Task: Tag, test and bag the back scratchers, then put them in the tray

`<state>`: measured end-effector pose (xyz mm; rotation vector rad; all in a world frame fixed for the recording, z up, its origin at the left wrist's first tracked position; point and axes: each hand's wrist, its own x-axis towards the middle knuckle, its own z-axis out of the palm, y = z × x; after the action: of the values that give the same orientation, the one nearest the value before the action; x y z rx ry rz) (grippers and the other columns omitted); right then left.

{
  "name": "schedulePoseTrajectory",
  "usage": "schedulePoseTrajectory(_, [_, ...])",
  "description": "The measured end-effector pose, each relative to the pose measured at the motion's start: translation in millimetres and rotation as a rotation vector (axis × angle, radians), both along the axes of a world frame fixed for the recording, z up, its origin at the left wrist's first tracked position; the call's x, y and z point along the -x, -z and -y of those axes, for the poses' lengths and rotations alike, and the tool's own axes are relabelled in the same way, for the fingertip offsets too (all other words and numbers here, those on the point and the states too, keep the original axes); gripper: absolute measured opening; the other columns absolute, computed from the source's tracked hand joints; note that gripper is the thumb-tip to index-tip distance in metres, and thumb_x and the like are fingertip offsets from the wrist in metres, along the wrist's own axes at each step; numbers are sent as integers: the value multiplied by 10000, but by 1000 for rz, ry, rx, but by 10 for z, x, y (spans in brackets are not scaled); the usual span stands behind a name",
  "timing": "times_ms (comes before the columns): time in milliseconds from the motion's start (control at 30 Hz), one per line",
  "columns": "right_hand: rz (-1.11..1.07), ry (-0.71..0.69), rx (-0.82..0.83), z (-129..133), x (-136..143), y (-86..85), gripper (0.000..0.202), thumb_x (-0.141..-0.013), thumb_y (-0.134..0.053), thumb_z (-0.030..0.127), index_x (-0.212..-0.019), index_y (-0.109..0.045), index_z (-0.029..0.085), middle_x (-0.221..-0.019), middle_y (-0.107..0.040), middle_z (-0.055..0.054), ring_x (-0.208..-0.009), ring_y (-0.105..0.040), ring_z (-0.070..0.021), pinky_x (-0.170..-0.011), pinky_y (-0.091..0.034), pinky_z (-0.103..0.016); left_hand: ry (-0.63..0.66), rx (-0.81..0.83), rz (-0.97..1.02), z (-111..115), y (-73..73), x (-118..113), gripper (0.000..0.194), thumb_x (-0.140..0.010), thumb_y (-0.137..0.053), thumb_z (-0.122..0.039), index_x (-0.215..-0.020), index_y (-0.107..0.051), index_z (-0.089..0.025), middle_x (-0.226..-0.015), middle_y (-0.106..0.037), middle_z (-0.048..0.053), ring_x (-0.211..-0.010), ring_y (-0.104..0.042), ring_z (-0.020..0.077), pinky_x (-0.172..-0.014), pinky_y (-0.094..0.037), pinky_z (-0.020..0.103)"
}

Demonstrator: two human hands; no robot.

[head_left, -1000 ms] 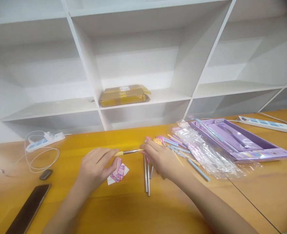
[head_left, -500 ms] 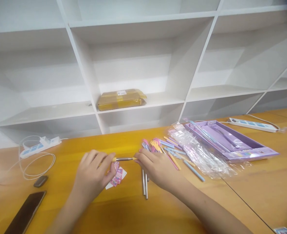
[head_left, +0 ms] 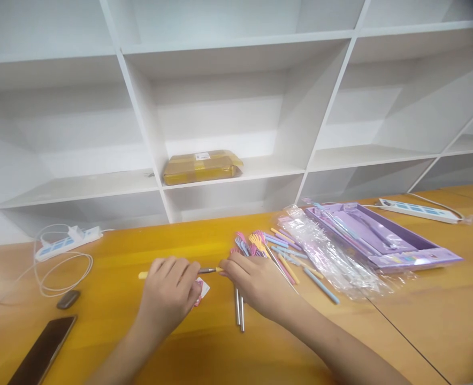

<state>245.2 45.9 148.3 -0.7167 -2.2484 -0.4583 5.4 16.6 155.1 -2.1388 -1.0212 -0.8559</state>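
Note:
My left hand (head_left: pixel 168 291) is closed round a thin metal rod (head_left: pixel 207 270) with yellow ends; one yellow end sticks out to the left of the fist. The other end is pinched in the fingers of my right hand (head_left: pixel 256 278), which hide most of it. Pink and white cards (head_left: pixel 203 290) lie partly under my left hand. Metal rods (head_left: pixel 240 310) rest on the table below my right hand. Beyond that hand are small hand-shaped pieces (head_left: pixel 257 240) in yellow, pink and blue, beside several coloured tubes (head_left: pixel 320 285).
Clear plastic wrappers (head_left: pixel 325 256) lie against a purple tray (head_left: pixel 421 259) on the right. Power strips (head_left: pixel 70 243) sit at both sides, with a cable on the left. A phone (head_left: pixel 42 350) is at the lower left. A taped box (head_left: pixel 202 167) stands on the white shelf.
My left hand has slid right along the rod, nearer my right hand, and now covers more of the cards. A yellow end now shows on its left side. The view has shifted slightly.

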Motion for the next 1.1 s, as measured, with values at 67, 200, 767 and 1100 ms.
schedulePoseTrajectory(67, [-3,-2,-1,1,-10,-1,280,-1165,-414,241,-980,-619,193,-765,-600,17,-557,-412,-117,-545,-274,-294,-20,-21,11,2,-5,-6,203,-852,-571,-31,-904,-650,-210,-741,-690,18,-680,-600,210,-688,-356,396])
schedulePoseTrajectory(200, [-22,-19,-11,-10,-5,13,208,-1128,-456,165,-1037,-640,193,-777,-615,13,-593,-448,-123,-567,-299,-291,-99,-74,42,-1,14,-6,173,-821,-575,-49,-824,-612,-218,-702,-662,12,-713,-592,228,-719,-344,408])
schedulePoseTrajectory(767, [-187,155,-60,-968,-1734,-205,255,-1095,-475,241,-1031,-722,240,-888,-750,-60,-817,-681,-202,-763,-483,-335,-406,-437,-43,-395,-322,1412,249,-729,-627,-65,-733,-461,-252,-648,-631,7,-888,-622,311,-797,-297,450])
schedulePoseTrajectory(1100, [-330,176,26,-973,-1795,-183,228,-1062,-463,198,-1105,-681,247,-992,-708,-62,-853,-679,-199,-765,-515,-327,-217,-321,117,-398,-328,1379,22,-818,-643,-240,-818,-622,-246,-636,-626,34,-825,-550,288,-751,-384,393])
